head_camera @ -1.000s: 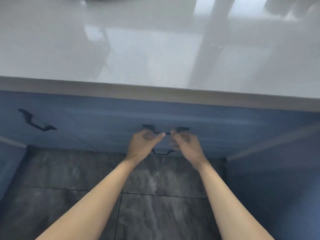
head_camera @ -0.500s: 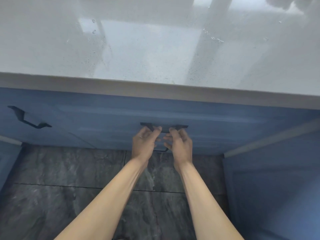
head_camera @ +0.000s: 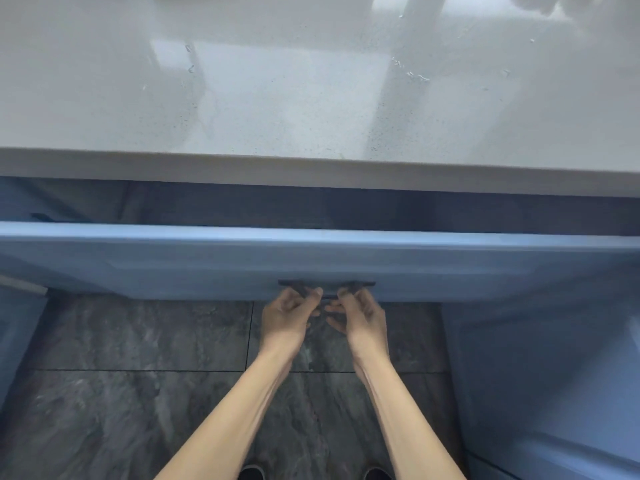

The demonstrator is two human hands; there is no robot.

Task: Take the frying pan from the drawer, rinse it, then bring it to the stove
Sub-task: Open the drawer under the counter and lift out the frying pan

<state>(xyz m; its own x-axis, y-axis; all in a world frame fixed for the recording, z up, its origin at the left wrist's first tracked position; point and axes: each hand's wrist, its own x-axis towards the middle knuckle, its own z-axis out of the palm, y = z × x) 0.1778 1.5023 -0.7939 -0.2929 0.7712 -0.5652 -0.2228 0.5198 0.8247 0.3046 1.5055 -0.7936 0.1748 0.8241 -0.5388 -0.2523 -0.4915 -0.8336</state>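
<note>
A wide blue drawer (head_camera: 207,261) under the counter stands pulled partly out. A dark gap (head_camera: 311,209) shows between its top edge and the counter's edge; what lies inside is too dark to tell. No frying pan is visible. Both hands curl around the black drawer handle (head_camera: 327,284): my left hand (head_camera: 287,315) at its left end, my right hand (head_camera: 363,315) at its right end. My forearms reach forward from the bottom of the view.
A glossy white countertop (head_camera: 277,98) with a few water drops fills the upper half. Another blue cabinet front (head_camera: 536,375) stands at the right, close to my right arm. Dark grey stone floor tiles (head_camera: 138,375) lie below, with my shoe tips (head_camera: 251,472) at the bottom edge.
My hands closed on the handle and pulled; the drawer front has slid out toward me, exposing a dark gap under the counter. The view has tilted down.
</note>
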